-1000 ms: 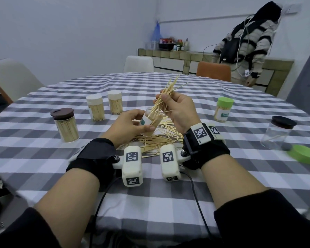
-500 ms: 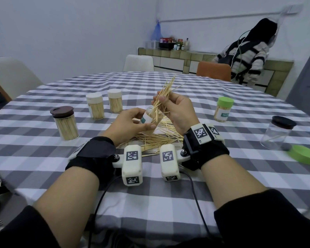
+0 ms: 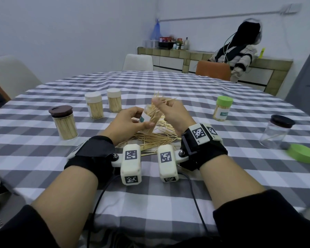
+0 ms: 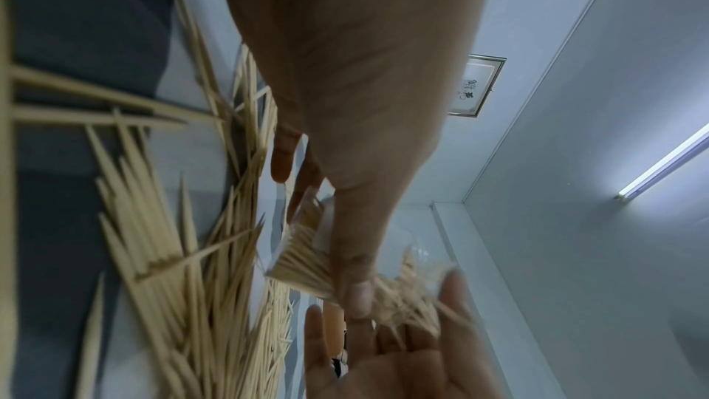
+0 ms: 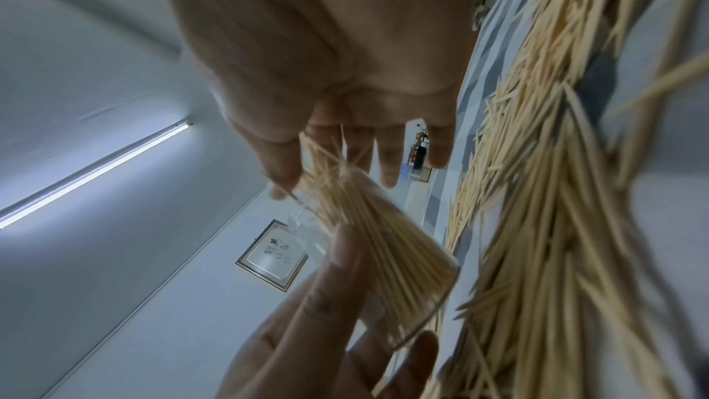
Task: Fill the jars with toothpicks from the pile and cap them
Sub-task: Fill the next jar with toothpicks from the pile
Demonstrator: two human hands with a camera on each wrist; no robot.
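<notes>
both forearms reach out low over the checked tablecloth [image 3: 168, 208], wrists close together, each strapped with a black band and a white tagged camera block. the left hand [image 3: 131, 125] is raised just off the cloth, thumb toward the person and fingers curled round the far side of a small clear jar [image 3: 151, 119], gripping it tilted with its mouth leaning away to the right. the jar is already packed with toothpicks along most of its length, as the right wrist view shows [image 5: 387, 241]. the right hand [image 3: 175, 116] is lifted beside the jar's mouth, fingers bent, pinching a loose bunch of toothpicks [image 3: 157, 102] whose lower ends go into the jar and whose upper ends fan out above the fingers; this part is motion-blurred.

directly under both hands lies the toothpick pile [image 3: 154, 138], spread flat between the wrists and the jar.

to the left stand three filled jars, well apart from the hands: a brown-lidded jar [image 3: 64, 122] nearest the table edge, then two white-capped jars [image 3: 94, 105] [image 3: 114, 100] side by side. to the right, a green-capped jar [image 3: 223, 108] stands alone, and farther out a clear jar with a dark lid [image 3: 276, 131] sits just beside a loose green cap [image 3: 301, 153], near the table's right rim. bare cloth lies between the hands and each group. beyond the far edge are chairs and a person at a counter.
</notes>
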